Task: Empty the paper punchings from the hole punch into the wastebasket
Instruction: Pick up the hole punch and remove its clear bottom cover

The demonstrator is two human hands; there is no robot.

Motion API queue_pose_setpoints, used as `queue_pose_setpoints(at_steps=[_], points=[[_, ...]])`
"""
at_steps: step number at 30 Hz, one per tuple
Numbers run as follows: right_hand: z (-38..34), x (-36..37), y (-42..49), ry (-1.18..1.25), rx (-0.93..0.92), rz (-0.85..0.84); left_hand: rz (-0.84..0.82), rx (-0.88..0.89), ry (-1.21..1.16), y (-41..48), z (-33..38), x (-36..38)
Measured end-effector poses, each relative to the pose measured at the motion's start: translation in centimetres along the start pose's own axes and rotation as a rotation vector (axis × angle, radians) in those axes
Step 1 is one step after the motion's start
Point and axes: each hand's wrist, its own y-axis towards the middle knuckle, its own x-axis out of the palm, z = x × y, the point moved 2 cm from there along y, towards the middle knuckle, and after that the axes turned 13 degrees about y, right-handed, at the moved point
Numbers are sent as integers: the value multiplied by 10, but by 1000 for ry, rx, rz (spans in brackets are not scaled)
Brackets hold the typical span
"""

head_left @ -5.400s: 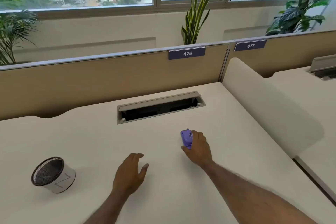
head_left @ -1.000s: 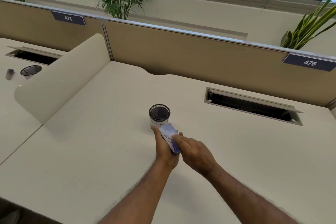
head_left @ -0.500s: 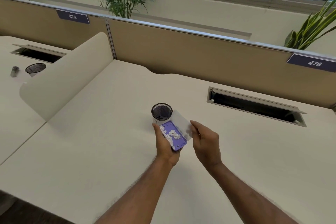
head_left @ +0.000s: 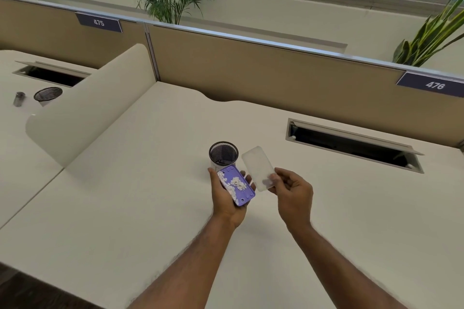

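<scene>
My left hand holds the purple hole punch upside down, its underside facing up and strewn with white paper punchings. My right hand pinches the translucent white base cover, lifted off and held just right of the punch. A small black mesh wastebasket with a white lower wall stands on the desk directly beyond the punch, almost touching its far end.
The cream desk has an open cable tray slot at the right rear. A rounded white divider stands to the left; beyond it sit another mesh cup and a small grey cylinder. Tan partition panels close the back.
The cover has come off the punch: a second ago both hands held it closed, then my right hand drew the cover away to the right, baring the punchings.
</scene>
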Motion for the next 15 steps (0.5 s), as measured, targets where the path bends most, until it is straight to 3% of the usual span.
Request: queue_pose_setpoints(at_steps=[6,15], points=[[9,-16,5,45,94,47,41,9,1,6,8,-13],[56,-45,-1,-191,324,121,31,58,-62,9,26,-27]])
